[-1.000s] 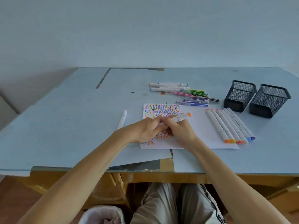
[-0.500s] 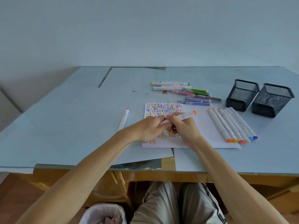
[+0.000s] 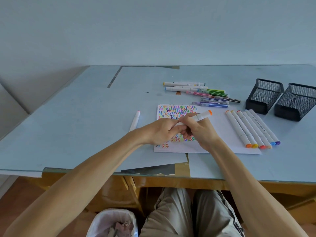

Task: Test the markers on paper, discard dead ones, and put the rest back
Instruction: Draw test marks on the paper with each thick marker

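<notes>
Head view: over the scribbled paper point(image 3: 213, 132), the right hand point(image 3: 200, 132) wraps its fingers around an orange-capped marker point(image 3: 199, 116), while the left hand point(image 3: 162, 130) pinches its near end. If the cap pops off suddenly, the tip may smear fingers or skid across the sheet.

The paper point(image 3: 213, 134) lies on the table point(image 3: 68, 125). A row of markers point(image 3: 253, 129) lies on its right part. Two baskets point(image 3: 280, 100) stand farther right. A pile of pens point(image 3: 201, 93) lies behind the paper. One marker point(image 3: 135, 120) lies left of it.
</notes>
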